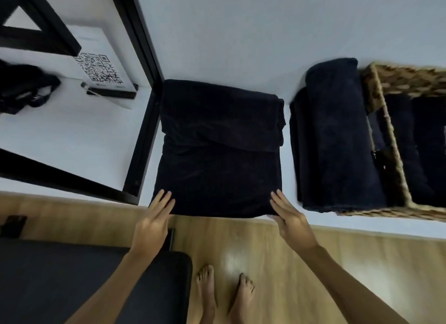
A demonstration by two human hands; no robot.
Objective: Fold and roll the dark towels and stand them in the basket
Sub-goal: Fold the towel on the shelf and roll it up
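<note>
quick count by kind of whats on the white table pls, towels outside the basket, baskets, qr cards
Dark towels outside the basket: 2, the folded towel under both hands and the towel stack beside the basket.
Wicker baskets: 1, the basket, with more dark towels inside that I cannot count.
QR code cards: 1, the card.
Total: 4.

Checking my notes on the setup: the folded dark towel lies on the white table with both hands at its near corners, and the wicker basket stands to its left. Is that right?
Not quite. The head view shows the wicker basket to the right of the folded dark towel, not the left. The rest holds: the towel lies on the white table, with the left hand and right hand at its near corners.
</note>
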